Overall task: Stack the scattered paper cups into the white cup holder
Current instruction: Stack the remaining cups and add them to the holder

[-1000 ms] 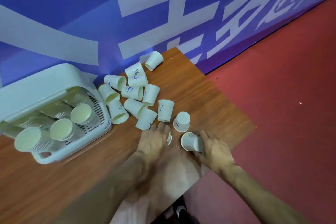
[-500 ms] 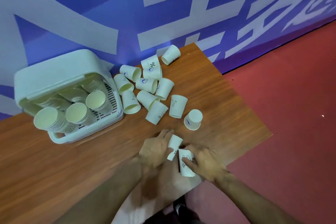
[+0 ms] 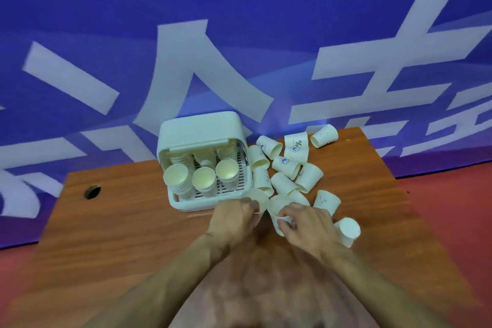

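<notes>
paper cups lie scattered on the wooden worktop right of centre, most tipped on their sides, heaped just beside the white cup holder. i count about eleven loose, though the overlap makes that unsure. two more are held below the heap. the left grip is curled round the left-hand cup, whose open mouth faces the holder's near right corner, close to its rim. the right grip pinches the right-hand cup with bent fingers, just beside the first, mouth turned the same way. one loose cup lies just right of the right wrist. the holder stands at centre frame against the blue banner, lid raised, with three cup stacks in its front row and more behind, dim under the lid. the cups are cream-white, some with a small blue print, and one shows a percent sign.
</notes>
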Tool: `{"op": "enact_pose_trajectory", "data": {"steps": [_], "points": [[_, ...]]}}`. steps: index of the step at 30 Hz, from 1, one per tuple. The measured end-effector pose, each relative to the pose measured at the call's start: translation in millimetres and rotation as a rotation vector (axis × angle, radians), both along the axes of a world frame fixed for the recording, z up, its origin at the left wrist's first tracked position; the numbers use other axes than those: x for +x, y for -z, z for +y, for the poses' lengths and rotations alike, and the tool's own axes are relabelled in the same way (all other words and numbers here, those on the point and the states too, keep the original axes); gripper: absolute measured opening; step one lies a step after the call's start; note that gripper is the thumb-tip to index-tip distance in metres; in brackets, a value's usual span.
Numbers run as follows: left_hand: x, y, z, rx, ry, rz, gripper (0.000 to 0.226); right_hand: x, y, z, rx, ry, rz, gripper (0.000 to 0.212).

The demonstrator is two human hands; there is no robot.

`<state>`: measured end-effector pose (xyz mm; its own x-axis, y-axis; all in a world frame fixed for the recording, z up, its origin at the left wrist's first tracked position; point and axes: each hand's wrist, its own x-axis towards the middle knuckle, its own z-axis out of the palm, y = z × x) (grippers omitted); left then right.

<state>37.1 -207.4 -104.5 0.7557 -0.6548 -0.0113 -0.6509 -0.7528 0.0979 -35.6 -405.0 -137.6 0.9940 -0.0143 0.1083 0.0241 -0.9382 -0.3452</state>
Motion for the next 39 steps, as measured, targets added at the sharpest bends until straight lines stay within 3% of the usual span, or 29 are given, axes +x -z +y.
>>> {"op": "enact_pose_trajectory", "data": {"steps": [3,9,18,30,35,39], "points": [[17.7,-13.5,31.6,-0.010,-0.111,-0.068,0.023,31.0,-9.3,18.3,0.041,-0.090,-0.117,0.007],[45.3,-14.3,85.6,-0.019,-0.281,-0.213,0.023,92.9,-3.5,50.4,0.087,-0.195,-0.209,0.006],[74.5,10.7,109.6,-0.080,-0.416,-0.241,0.019,145.9,17.1,50.2,0.188,-0.288,-0.282,0.012],[89.4,31.2,106.8,-0.244,-0.365,-0.195,0.012,166.9,22.4,50.4,0.174,-0.441,-0.317,0.004],[88.7,41.9,102.7,-0.221,-0.377,-0.160,0.028,171.3,33.0,50.2,0.198,-0.488,-0.388,0.006],[90.7,49.8,101.0,-0.167,-0.435,-0.071,0.015,174.2,37.9,53.4,0.186,-0.499,-0.260,0.006]]}}
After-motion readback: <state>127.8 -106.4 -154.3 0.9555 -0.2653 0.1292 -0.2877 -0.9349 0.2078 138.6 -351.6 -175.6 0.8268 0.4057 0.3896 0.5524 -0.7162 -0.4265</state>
